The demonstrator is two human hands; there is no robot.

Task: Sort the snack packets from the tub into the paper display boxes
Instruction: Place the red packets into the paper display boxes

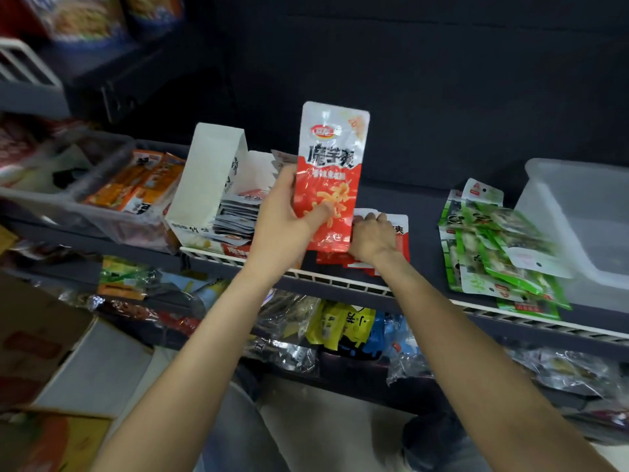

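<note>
Left hand (284, 216) holds red packet (330, 178) upright (stack (398, 233) behind partly hidden).

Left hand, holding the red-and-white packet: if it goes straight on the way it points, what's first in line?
Probably the white paper display box of grey packets. The left hand holding the red-and-white snack packet points up and away; depth is unclear.

The red-and-white snack packet (329, 175) bears large black Chinese characters, blurred.

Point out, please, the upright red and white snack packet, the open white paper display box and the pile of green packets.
red and white snack packet (332, 172), head view, printed front.
white paper display box (207, 175), head view, raised flap.
green packets (500, 247), head view, middle of the pile.
</note>
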